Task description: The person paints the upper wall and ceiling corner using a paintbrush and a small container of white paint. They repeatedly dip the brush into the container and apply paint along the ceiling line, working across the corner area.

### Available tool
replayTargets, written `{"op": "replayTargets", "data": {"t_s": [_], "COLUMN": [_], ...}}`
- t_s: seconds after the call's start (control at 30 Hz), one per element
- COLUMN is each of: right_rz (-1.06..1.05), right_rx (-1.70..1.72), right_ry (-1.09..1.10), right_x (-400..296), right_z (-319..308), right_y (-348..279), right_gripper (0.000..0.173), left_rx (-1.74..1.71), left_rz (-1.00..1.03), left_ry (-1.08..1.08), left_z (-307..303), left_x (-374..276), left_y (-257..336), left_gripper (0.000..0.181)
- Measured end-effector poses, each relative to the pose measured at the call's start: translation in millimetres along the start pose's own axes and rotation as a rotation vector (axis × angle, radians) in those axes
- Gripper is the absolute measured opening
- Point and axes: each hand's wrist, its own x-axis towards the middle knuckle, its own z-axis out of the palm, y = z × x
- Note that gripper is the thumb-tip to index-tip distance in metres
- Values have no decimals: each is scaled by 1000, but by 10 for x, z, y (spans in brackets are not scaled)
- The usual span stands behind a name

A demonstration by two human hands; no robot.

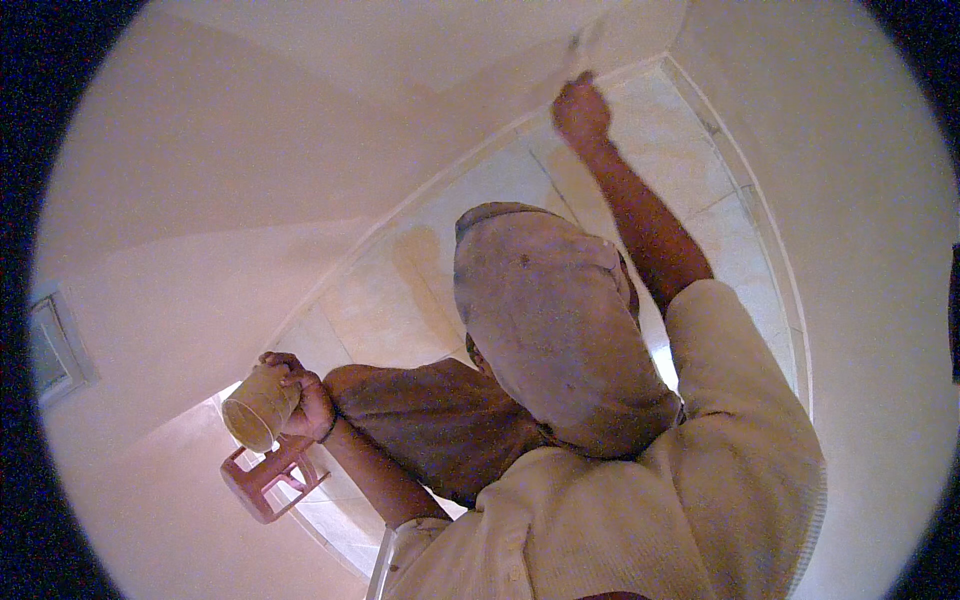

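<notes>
My left hand (304,409) grips a beige plastic cup (262,409) by its side, the cup tilted with its mouth towards the lower left. What is inside the cup is hard to make out. My right hand (583,114) is raised on an outstretched arm close to the pale wall (420,67), near the corner. Its fingers close on a small tool (579,43), blurred, possibly a brush. Between my arms are my bent legs in greyish-brown trousers (555,322).
Below the cup stands a reddish plastic stool (259,487). Pale floor tiles (375,322) with tan patches run to a tiled skirting (765,217) along the right wall (847,150). A framed rectangular fixture (56,349) is set in the left wall.
</notes>
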Motion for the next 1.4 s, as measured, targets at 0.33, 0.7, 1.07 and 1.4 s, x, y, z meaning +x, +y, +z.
{"op": "replayTargets", "data": {"t_s": [0.33,0.7,1.07,1.4], "right_rz": [-377,-144,-40,-444], "right_rx": [89,284,-231,-53], "right_ry": [-574,-202,137,-377], "right_x": [-670,1118,881,-452], "right_z": [-646,-1499,-753,-767], "right_y": [61,1902,1525,499], "right_gripper": [46,44,27,40], "left_rx": [-33,19,80,23], "left_rz": [-43,29,28,-36], "left_ry": [-12,19,-19,-21], "left_z": [3,-34,-15,135], "left_x": [-9,-25,3,67], "left_y": [-99,-85,-97,-130], "left_gripper": [55,60,53,46]}}
